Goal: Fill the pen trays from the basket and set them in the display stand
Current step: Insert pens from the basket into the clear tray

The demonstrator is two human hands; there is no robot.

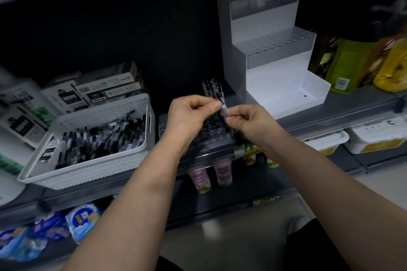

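A white perforated basket [123, 112] at the left of the shelf holds several black-and-clear pens [99, 138]. A clear pen tray [214, 134] with rows of holes lies on the shelf under my hands; several pens [212, 88] stand upright in its far rows. My left hand [191, 114] and my right hand [251, 122] are pinched together on one clear pen [224, 110] just above the tray. The white stepped display stand [271, 55] stands behind and to the right, with clear holed trays on its top and middle steps and a bare bottom bay [293, 98].
Boxed stationery [108, 86] is stacked behind the basket. Yellow and green bottles [361, 61] crowd the shelf right of the stand. Below the shelf edge [220, 156] are small cups [222, 174], white tubs [374, 136] and blue packets [83, 220].
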